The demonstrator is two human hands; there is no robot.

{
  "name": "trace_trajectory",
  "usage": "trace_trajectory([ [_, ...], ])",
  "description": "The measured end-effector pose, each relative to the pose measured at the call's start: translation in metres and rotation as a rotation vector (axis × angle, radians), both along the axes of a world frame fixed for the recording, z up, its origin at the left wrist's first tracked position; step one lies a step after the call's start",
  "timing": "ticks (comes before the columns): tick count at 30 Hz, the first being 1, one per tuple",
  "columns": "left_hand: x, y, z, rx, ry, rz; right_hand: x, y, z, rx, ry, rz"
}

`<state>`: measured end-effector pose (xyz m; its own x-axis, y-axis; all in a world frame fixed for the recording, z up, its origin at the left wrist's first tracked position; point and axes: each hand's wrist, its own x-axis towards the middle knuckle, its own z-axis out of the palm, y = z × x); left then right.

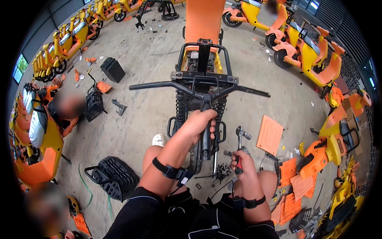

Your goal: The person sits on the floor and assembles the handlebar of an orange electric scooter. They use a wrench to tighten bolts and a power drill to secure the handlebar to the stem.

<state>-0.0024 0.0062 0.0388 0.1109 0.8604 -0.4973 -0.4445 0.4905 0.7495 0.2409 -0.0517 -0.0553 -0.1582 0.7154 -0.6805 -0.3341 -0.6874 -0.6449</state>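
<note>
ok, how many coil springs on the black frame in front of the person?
2: a left coil spring and a right coil spring, either side of the black stem tube the left hand grips. Others may be hidden.

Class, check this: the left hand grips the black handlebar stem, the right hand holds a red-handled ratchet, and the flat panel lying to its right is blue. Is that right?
Not quite: the flat panel is orange, not blue, as the head view shows. The left hand does grip the black handlebar stem, and the right hand holds a red-handled ratchet.
</note>
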Motion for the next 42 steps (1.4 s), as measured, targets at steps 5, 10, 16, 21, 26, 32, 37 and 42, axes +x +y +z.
trace_trajectory([
  [5,-0.001,0.002,0.007,-0.011,-0.037,0.013,-0.002,-0.004,-0.006,-0.017,0.009,0.023],
  [10,-0.006,0.004,-0.008,0.028,-0.105,-0.013,-0.004,-0.006,0.000,-0.016,-0.002,0.030],
  [16,-0.006,0.002,-0.019,0.078,-0.189,-0.013,-0.012,-0.009,0.003,0.129,-0.010,0.047],
  [21,-0.014,0.002,-0.029,0.136,-0.060,-0.085,-0.032,-0.010,0.012,0.301,-0.081,0.102],
  [26,-0.030,0.005,-0.027,0.172,0.125,-0.209,-0.046,-0.007,0.003,0.302,-0.173,0.207],
  [32,-0.014,0.000,-0.041,0.186,-0.145,-0.087,-0.067,-0.002,0.010,0.303,-0.249,0.170],
  [37,0.006,-0.039,-0.036,0.036,-0.609,-0.067,-0.058,-0.001,0.013,0.589,-0.602,-0.023],
  [42,0.001,-0.037,-0.021,-0.028,-0.567,-0.105,-0.017,0.018,0.075,0.839,-0.933,0.113],
])
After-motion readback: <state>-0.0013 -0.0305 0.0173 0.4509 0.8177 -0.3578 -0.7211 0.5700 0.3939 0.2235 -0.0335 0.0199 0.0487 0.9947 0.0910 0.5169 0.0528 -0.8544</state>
